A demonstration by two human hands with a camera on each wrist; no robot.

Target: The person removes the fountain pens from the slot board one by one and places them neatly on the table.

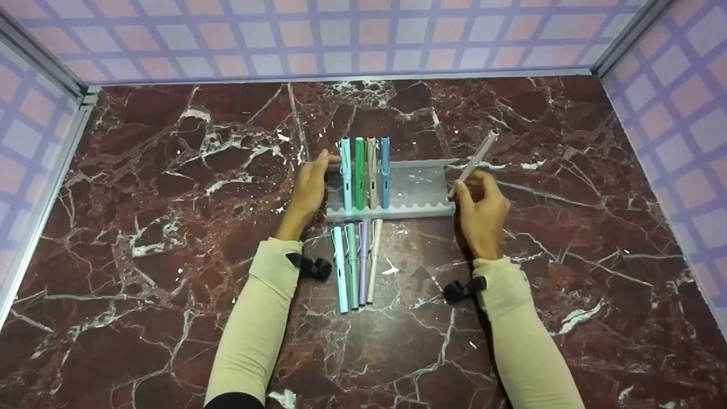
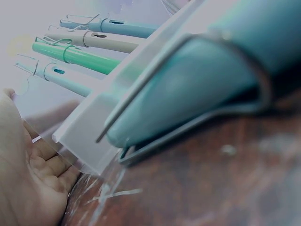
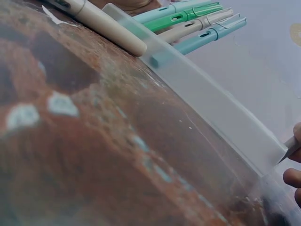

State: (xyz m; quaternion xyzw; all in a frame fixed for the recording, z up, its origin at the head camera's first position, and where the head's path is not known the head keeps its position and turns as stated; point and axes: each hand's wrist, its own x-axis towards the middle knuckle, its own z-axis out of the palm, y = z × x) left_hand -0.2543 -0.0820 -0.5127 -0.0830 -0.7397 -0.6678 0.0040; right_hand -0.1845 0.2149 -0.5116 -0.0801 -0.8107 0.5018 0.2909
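Okay, left hand [image 1: 308, 184] at 9 o'clock of tray [image 1: 420, 184], curled fingers [image 2: 55, 165] clear only from left wrist, hold can't tell; right hand [image 1: 484, 211] pinches grey pen [image 1: 480, 152], running toward 1 o'clock.

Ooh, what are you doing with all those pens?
A person is handling pens and a clear rack. The left hand holds the rack's left end, and the right hand pinches a pale pen by its right end. Four pens in the rack sit side by side toward its left. Four loose pens lie on the table in front: light blue, green, purple and beige.
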